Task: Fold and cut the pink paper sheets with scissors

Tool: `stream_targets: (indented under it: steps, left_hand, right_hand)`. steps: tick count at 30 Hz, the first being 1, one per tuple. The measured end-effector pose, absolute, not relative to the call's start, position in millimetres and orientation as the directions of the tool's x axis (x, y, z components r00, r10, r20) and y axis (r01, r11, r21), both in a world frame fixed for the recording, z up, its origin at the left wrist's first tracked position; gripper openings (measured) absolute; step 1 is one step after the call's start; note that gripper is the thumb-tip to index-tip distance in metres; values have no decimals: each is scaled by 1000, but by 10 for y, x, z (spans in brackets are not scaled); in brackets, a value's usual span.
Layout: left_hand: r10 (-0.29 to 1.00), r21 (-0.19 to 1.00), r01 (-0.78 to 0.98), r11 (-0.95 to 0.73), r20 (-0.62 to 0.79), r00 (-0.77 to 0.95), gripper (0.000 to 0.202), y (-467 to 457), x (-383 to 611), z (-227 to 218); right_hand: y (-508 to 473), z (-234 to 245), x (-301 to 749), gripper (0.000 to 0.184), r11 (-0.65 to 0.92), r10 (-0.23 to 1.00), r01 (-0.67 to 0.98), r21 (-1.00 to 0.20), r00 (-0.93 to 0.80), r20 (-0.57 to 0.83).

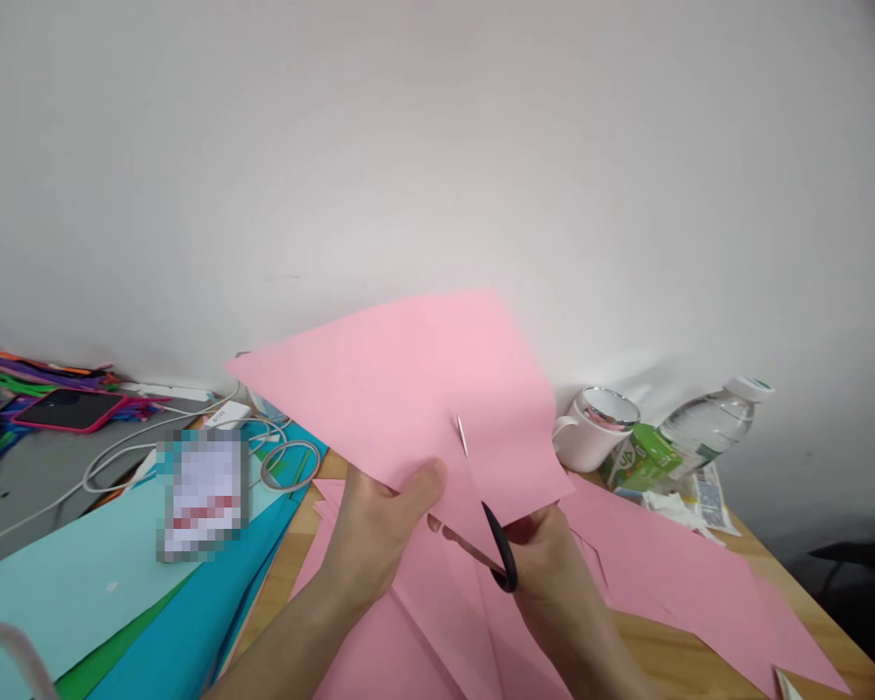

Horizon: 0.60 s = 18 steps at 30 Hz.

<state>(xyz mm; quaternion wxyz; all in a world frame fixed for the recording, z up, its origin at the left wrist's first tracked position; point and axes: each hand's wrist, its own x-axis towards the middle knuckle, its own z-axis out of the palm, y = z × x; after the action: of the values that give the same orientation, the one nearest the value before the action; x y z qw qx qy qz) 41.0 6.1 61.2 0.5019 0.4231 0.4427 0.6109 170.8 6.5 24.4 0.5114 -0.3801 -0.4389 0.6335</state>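
Note:
A large sheet of pink paper (401,379) is held up above the table. My left hand (386,525) grips its near edge, thumb on top and fingers partly hidden underneath. My right hand (543,554) is closed around a pair of black-handled scissors (502,554) at the sheet's near edge. One silver blade tip shows above the paper, and a slit runs from it down toward the handle. The other blade is hidden by the paper. More pink sheets (423,632) lie on the table below both hands.
Left are a phone with a red case (69,410), white cable (292,465), a blurred-out object (202,496) and blue paper (167,632). Right stand a white mug (590,442), a green box (642,457) and a tilted water bottle (711,423). A wall (437,146) rises behind.

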Motion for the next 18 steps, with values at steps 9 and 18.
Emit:
stream_targets:
  steps: [9, 18]
  left_hand:
    - [990, 964, -229, -133, 119, -74, 15, 67, 414, 611]
    - [990, 957, -259, -127, 104, -100, 17, 33, 445, 688]
  right_hand:
    - [28, 312, 1722, 22, -97, 980, -238, -966, -191, -51]
    - [6, 347, 1716, 47, -97, 985, -210, -973, -158, -64]
